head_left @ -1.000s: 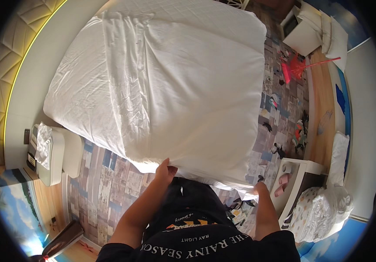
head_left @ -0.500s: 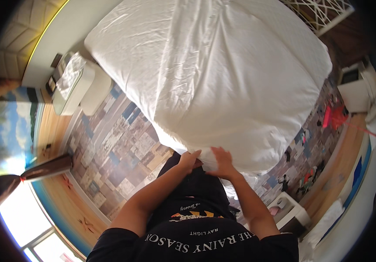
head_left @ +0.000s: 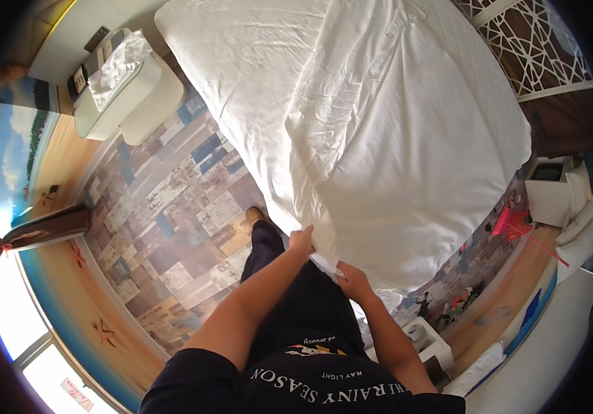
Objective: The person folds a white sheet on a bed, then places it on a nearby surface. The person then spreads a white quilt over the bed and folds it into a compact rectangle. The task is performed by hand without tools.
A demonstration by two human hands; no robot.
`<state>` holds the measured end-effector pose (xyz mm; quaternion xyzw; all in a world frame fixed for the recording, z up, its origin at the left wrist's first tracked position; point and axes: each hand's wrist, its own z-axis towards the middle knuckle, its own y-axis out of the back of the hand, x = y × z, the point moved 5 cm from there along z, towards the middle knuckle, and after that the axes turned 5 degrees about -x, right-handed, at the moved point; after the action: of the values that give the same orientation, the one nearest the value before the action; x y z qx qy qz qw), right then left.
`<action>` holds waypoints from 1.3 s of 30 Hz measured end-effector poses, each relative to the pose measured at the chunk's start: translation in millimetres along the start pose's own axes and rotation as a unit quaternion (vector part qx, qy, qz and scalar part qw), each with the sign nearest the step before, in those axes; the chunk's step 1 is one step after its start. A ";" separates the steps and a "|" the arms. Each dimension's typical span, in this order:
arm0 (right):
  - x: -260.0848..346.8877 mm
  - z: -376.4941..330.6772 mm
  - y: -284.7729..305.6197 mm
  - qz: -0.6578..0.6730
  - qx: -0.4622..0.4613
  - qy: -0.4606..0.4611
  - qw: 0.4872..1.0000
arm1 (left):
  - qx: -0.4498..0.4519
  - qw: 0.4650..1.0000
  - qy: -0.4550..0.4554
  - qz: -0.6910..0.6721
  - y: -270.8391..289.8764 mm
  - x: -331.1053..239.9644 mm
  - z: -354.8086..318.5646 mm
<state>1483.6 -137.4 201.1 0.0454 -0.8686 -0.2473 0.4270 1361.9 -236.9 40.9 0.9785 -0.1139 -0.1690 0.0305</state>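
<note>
I see the white sheet (head_left: 414, 165) spread over the bed (head_left: 231, 76), gathered in a long rumpled fold running to its near edge. There my left hand (head_left: 301, 240) is clamped on the sheet's edge, and my right hand (head_left: 354, 281) pinches it just beside. Leftward, a tan shoe (head_left: 254, 215) stands on patchwork floor (head_left: 165, 200); beyond is a pale nightstand (head_left: 152, 107).

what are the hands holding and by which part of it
The left hand and right hand both grip the wrinkled white fabric sheet by its near edge.
</note>
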 end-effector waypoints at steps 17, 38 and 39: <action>6.1 -18.9 -19.8 0.026 0.031 0.002 0.999 | -0.001 0.958 -0.261 -0.118 67.7 -147.2 -86.9; 25.3 -31.7 -21.9 -0.094 0.104 0.014 0.990 | 0.078 0.515 -0.280 0.806 -36.1 -100.2 -72.6; 19.1 -27.9 -27.1 -0.090 0.117 0.020 0.989 | 0.079 0.563 -0.335 0.752 -23.4 -98.0 -55.3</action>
<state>1489.3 -177.5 216.4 0.1784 -0.8751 -0.1804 0.4120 1295.7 -190.2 122.4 0.4107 -0.8233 -0.3908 0.0283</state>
